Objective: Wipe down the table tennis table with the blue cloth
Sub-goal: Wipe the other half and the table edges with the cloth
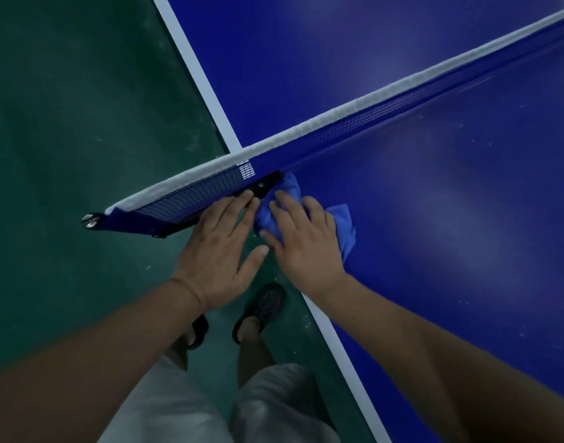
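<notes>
The blue table tennis table (450, 203) fills the right side, with a white edge line along its left side. The blue cloth (343, 225) lies bunched on the table edge right beside the net's black clamp (264, 186). My right hand (306, 244) presses flat on the cloth, fingers spread over it. My left hand (219, 247) is open, its fingertips resting against the net's lower bar next to the clamp, thumb close to my right hand.
The net (338, 129) with a white top band runs diagonally from lower left to upper right; its post (90, 220) overhangs the green floor (66, 123). My feet in dark sandals (264, 308) stand by the table edge.
</notes>
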Tool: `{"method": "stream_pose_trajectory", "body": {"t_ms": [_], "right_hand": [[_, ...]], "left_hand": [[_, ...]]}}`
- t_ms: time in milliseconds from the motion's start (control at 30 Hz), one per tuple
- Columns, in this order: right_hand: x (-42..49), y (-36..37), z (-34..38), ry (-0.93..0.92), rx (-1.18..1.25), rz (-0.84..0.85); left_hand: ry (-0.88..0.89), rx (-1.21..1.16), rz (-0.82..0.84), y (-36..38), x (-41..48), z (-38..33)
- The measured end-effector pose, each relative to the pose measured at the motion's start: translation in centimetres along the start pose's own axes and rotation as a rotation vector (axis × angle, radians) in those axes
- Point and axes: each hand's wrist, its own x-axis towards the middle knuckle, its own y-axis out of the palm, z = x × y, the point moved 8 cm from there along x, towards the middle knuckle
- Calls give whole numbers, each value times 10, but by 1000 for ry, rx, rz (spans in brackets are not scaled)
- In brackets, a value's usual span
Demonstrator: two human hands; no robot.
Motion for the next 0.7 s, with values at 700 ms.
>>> {"method": "stream_pose_trajectory", "body": {"t_ms": [700], "right_hand": [[6,2,6,-27,8,-67]], "left_hand": [[-35,-108,-10,-4,-1,2]]}}
